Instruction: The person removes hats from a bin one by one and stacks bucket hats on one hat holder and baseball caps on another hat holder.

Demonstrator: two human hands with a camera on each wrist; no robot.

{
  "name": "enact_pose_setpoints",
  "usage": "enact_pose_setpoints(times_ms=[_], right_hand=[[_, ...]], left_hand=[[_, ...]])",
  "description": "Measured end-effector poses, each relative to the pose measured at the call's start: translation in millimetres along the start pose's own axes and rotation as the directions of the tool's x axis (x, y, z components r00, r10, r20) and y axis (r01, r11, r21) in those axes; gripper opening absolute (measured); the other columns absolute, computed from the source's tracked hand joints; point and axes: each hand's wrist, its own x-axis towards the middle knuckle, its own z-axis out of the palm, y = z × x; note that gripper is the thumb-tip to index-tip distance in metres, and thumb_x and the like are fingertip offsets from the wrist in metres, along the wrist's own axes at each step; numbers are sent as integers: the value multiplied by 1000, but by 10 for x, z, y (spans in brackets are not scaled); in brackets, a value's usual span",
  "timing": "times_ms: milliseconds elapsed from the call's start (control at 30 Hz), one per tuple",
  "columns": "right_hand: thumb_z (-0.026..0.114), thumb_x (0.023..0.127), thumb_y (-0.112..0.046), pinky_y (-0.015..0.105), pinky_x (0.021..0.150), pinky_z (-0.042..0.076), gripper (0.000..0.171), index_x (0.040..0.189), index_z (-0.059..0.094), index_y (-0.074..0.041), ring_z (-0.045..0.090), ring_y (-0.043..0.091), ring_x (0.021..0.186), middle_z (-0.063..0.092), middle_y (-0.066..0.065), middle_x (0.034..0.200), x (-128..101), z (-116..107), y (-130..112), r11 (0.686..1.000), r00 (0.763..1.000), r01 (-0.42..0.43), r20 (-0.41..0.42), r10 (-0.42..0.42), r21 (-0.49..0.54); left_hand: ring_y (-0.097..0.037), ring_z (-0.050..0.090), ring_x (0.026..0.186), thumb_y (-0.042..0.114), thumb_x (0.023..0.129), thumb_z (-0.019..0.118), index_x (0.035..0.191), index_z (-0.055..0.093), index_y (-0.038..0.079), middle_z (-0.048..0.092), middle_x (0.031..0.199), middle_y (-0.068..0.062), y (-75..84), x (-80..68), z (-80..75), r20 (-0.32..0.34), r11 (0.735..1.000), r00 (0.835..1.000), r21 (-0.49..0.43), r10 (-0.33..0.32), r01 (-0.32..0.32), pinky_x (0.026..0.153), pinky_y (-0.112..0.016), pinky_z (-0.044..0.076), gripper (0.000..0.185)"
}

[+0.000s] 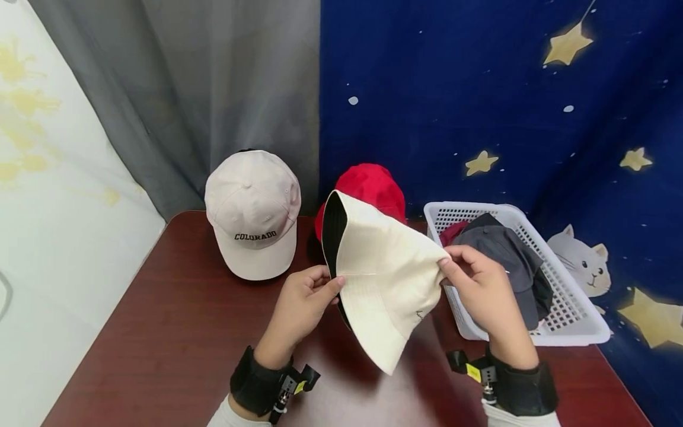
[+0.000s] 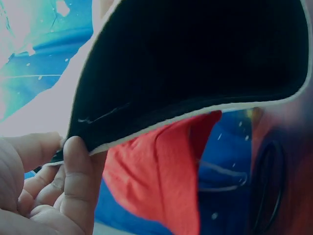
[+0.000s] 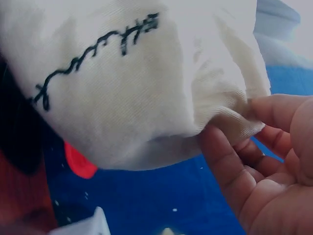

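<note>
Nearest me, my hands hold a cream hat (image 1: 386, 279) above the dark red worktop (image 1: 176, 338). My left hand (image 1: 304, 302) pinches its brim at 9 o'clock, my right hand (image 1: 480, 284) pinches the crown fabric at 3 o'clock; they are apart, with the hat stretched between. Its lining is black. At 2 o'clock a white basket (image 1: 573, 320) holds a grey cap (image 1: 507, 255) over something red, mostly hidden. Behind the hat, a red cap (image 1: 373, 187) is half covered. At 11 o'clock sits a pink cap (image 1: 253, 219) reading COLORADO. Beyond hang a grey curtain (image 1: 213, 89) and a starry blue cloth (image 1: 480, 89).
</note>
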Motion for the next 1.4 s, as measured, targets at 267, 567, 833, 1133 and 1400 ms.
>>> enact_pose_setpoints(times_ms=[267, 567, 833, 1133, 1400], right_hand=[[61, 99, -6, 21, 69, 56, 18, 113, 65, 5, 65, 13, 77, 67, 3, 92, -87, 163, -12, 975, 999, -32, -29, 39, 218], [64, 97, -8, 12, 72, 51, 17, 112, 70, -4, 64, 5, 83, 66, 1, 102, -155, 247, -227, 998, 979, -13, -205, 24, 55], [66, 89, 9, 15, 71, 54, 17, 104, 71, 1, 67, 9, 84, 69, 7, 95, -244, 351, -471, 958, 955, 242, -213, -207, 151], [79, 80, 3, 22, 62, 56, 35, 111, 69, -10, 64, 13, 80, 65, 1, 98, -339, 726, -659, 931, 951, 298, 16, -308, 210], [87, 76, -7, 29, 65, 59, 56, 124, 58, -11, 64, 17, 88, 59, 0, 107, -382, 812, -757, 944, 963, 212, 112, -246, 254]], left_hand=[[-18, 65, 65, 23, 93, 72, 91, 73, 6, 70, 75, -3, 180, -144, -176, 3, 999, 999, 32, 39, -39, 66, -34, 58, 17], [-16, 65, 63, 19, 92, 74, 90, 76, 3, 69, 70, -5, 319, -199, -308, -96, 995, 990, -1, 99, -100, 60, -29, 56, 17], [-16, 66, 66, 12, 90, 75, 92, 77, -2, 70, 73, -10, 380, -179, -339, -195, 989, 978, -116, 68, -92, 63, -29, 58, 15], [-14, 64, 65, 0, 92, 69, 93, 69, -15, 68, 75, -7, 389, -165, -301, -138, 954, 987, -277, 78, -114, 64, -29, 57, 15], [-16, 67, 65, 7, 93, 70, 89, 74, -4, 70, 71, -7, 403, -207, -169, 14, 966, 977, -154, 211, -206, 63, -28, 56, 13]])
